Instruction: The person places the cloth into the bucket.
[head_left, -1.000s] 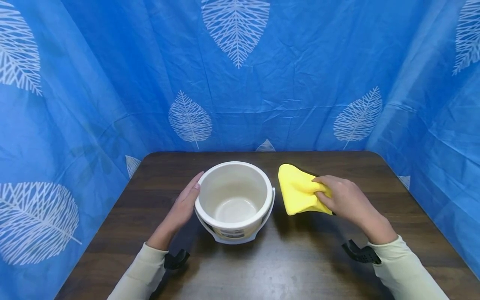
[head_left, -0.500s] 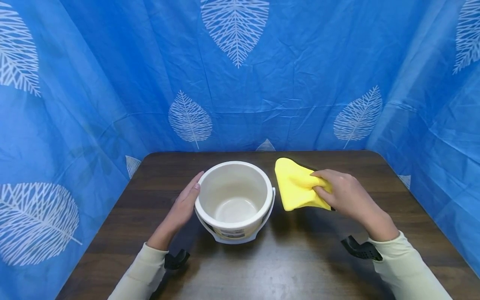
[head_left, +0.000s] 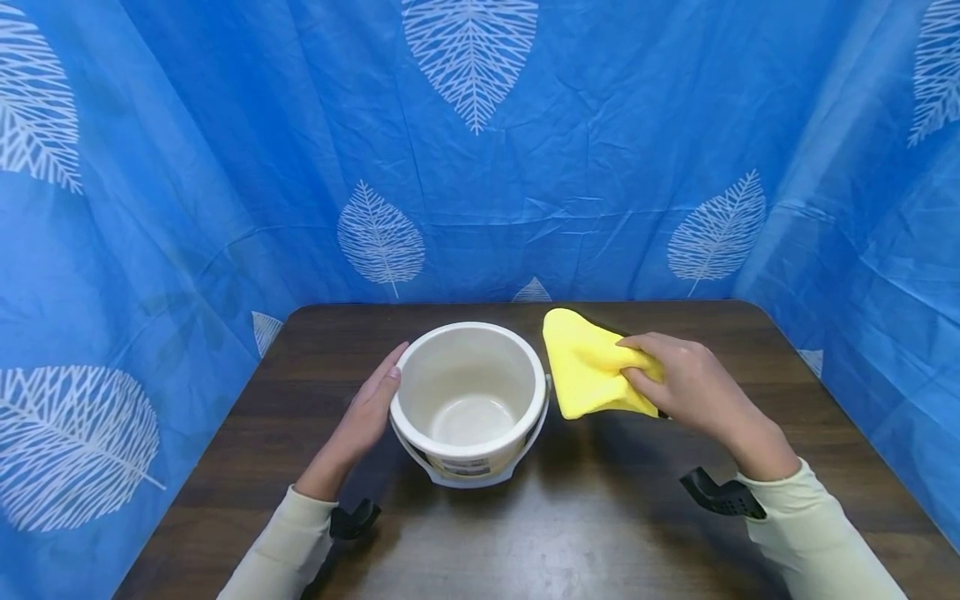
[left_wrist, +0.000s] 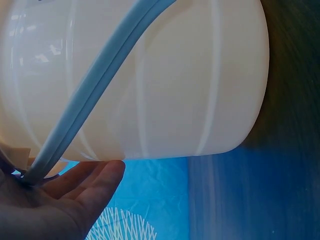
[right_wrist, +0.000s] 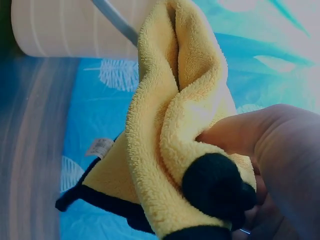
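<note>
A white bucket (head_left: 468, 333) stands upright on the table, its light handle (left_wrist: 95, 95) hanging down along the side. My left hand (head_left: 363, 417) lies against the bucket's left side near the rim, fingers extended. In the left wrist view its fingertips (left_wrist: 112, 172) touch the bucket wall. To the right of the bucket my right hand (head_left: 686, 387) pinches a yellow cloth (head_left: 588, 362) between thumb and fingers. The right wrist view shows the cloth as thick and fluffy, folded over, with black edging (right_wrist: 110, 202) and a small white tag (right_wrist: 100, 148).
The dark wooden table (head_left: 480, 550) has rounded far corners. Behind it and along both sides hangs a blue curtain (head_left: 600, 167) with white leaf prints. Black straps (head_left: 723, 494) sit at both wrists.
My right hand has lifted slightly and moved a little left with the yellow cloth, bringing it closer to the bucket's rim. My left hand and the bucket have stayed put.
</note>
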